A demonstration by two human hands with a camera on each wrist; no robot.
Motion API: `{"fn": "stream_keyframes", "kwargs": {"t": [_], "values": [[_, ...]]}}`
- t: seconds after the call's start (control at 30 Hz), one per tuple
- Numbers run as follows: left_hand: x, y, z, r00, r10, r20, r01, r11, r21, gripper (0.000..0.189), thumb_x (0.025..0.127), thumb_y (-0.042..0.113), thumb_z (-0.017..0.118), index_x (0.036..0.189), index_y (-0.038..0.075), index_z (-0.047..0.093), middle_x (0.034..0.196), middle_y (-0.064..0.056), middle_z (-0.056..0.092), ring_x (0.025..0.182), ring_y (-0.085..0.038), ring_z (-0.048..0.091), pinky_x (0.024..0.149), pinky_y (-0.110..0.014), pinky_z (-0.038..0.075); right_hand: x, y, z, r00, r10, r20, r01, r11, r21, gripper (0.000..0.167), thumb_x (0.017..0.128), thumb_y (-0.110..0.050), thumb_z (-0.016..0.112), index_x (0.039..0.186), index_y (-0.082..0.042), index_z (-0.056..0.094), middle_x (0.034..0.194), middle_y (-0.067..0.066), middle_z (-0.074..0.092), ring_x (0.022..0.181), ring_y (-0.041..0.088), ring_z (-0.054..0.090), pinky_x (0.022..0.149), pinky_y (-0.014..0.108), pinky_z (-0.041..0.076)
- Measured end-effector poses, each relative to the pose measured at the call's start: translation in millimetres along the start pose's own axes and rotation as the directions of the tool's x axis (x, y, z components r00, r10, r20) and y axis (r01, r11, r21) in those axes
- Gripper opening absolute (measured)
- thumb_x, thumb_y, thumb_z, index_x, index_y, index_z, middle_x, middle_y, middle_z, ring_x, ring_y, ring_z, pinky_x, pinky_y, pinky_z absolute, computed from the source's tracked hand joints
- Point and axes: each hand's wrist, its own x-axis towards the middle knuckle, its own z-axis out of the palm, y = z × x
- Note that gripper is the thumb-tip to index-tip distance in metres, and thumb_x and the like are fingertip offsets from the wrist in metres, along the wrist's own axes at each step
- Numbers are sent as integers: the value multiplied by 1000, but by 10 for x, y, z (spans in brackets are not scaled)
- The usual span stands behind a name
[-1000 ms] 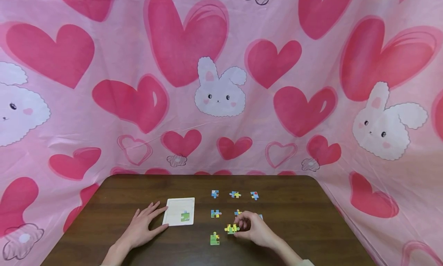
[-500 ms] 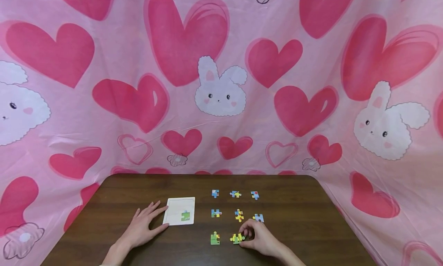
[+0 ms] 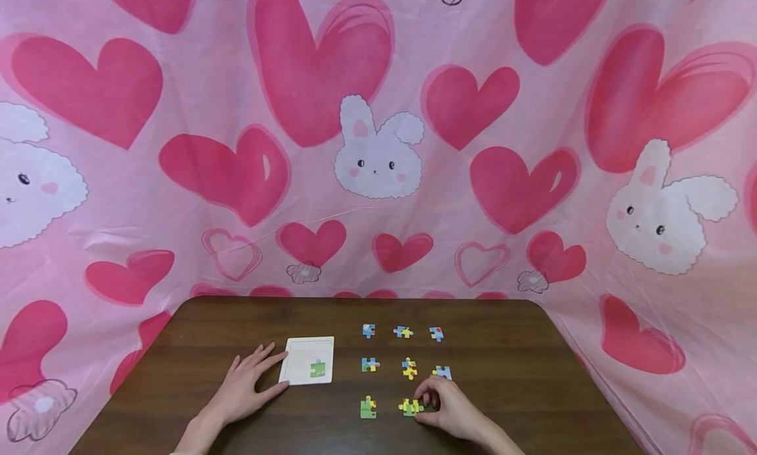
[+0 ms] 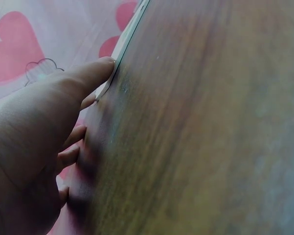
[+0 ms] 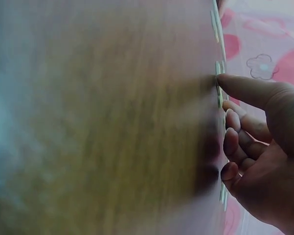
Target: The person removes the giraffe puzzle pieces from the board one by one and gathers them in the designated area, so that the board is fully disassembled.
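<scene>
My left hand (image 3: 242, 386) lies on the table with fingers spread. Its thumb and index fingertip touch the left edge of a white puzzle frame (image 3: 300, 363), which carries one green piece (image 3: 317, 370) at its lower right. My right hand (image 3: 447, 406) pinches a yellow-and-green puzzle piece (image 3: 409, 407) at its right side between thumb and index finger, down at the table. In the right wrist view the thumb (image 5: 242, 88) meets the thin edge of the piece, with the other fingers curled beneath. The left wrist view shows the thumb (image 4: 95, 73) against the frame's edge.
Left of the held piece lies a green-and-yellow piece (image 3: 368, 408). Beyond it sit a blue piece (image 3: 370, 364), a yellow-red piece (image 3: 409, 368) and a light blue piece (image 3: 442, 373). Several more pieces form a back row on the brown table (image 3: 248, 317). A pink curtain (image 3: 378, 212) surrounds it.
My right hand has moved the yellow-and-green piece right and toward me, level with the green-and-yellow piece, uncovering the pieces behind it. The left hand and frame stay in place.
</scene>
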Motion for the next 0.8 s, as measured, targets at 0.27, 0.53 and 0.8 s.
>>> {"fn": "stream_keyframes", "kwargs": {"t": [0.27, 0.53, 0.8], "values": [[2, -5, 0, 1000, 4, -14, -4, 1000, 0, 64, 93, 56, 83, 145, 21, 73, 160, -20, 62, 152, -51, 53, 119, -85, 28, 112, -238, -87, 998, 17, -59, -15, 999, 46, 32, 85, -10, 93, 111, -7, 74, 84, -2, 63, 73, -4, 50, 61, 19, 44], [-4, -8, 15, 1000, 5, -10, -5, 1000, 0, 64, 93, 57, 82, 146, 22, 73, 160, -20, 62, 152, -51, 53, 119, -85, 28, 200, 99, 158, 994, 16, -109, -17, 1000, -6, 44, 93, -25, 91, 130, -15, 71, 99, -10, 66, 82, -7, 55, 69, 16, 49], [0, -7, 15, 1000, -4, -3, 4, 1000, -1, 65, 93, 57, 82, 146, 22, 72, 160, -20, 61, 153, -51, 52, 119, -85, 27, 493, 30, 285, 994, -21, -107, 16, 999, -47, 42, 97, -29, 87, 130, -11, 70, 99, -8, 66, 83, -6, 58, 69, 16, 52]]}}
